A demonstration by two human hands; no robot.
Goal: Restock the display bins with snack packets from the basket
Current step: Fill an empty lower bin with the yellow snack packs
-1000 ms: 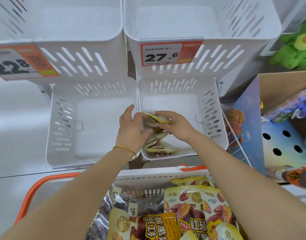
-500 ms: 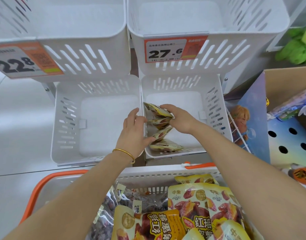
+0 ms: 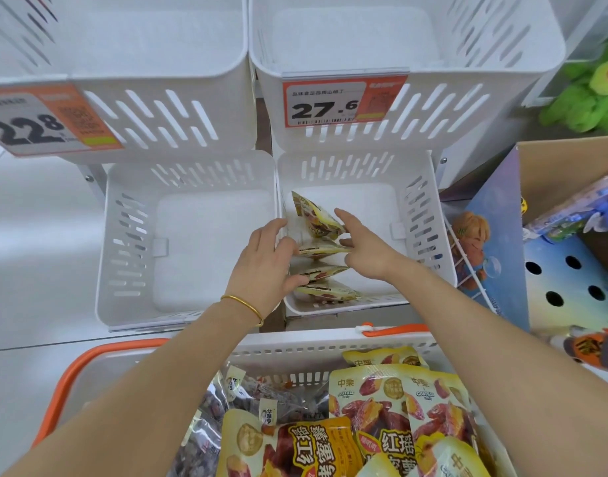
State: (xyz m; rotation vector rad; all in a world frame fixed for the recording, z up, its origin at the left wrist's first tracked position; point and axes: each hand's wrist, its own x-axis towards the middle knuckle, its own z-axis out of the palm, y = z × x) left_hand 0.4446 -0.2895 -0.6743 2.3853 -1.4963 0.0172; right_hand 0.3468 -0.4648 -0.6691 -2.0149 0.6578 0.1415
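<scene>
Row of yellow foil snack packets (image 3: 318,247) stood on edge in lower right white slotted plastic bin (image 3: 430,235). Packets pinched loosely between left hand (image 3: 266,261) and right hand (image 3: 366,247), fingers half-curled. Likely light, crinkly, slippery; best gripped by sealed edges.

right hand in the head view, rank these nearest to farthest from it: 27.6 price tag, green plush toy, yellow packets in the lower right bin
From the right hand:
1. Yellow packets, touching its fingers, lower right bin.
2. 27.6 price tag, above on the upper right bin.
3. Green plush toy, far upper right corner.
</scene>
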